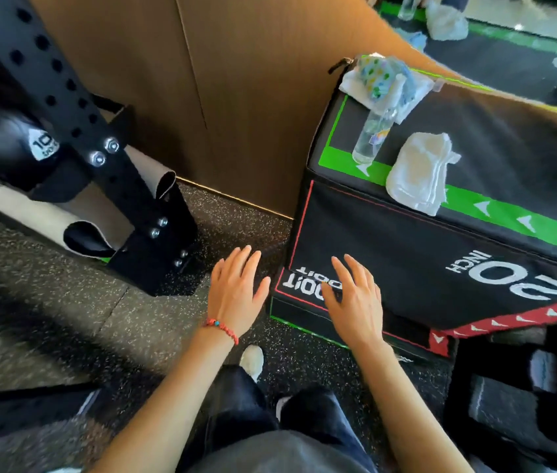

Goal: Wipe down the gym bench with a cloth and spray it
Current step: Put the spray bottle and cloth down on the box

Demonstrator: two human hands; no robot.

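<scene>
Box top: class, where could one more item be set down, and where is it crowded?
Crowded: the far left corner of the box, where the spray bottle, patterned cloth and white towel cluster. Free: the dark stretch right of the towel, behind the green stripe. Both hands are empty, low by its side.

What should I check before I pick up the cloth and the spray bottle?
1. Left hand free: ok, open and empty.
2. Right hand free: ok, open and empty.
3. White cloth in sight: ok, folded on top of the black box.
4. Spray bottle in sight: ok, lying beside the cloth.
5. Liquid left in the bottle: cannot tell.
6. Bench to be wiped: cannot tell which surface from here.
</scene>
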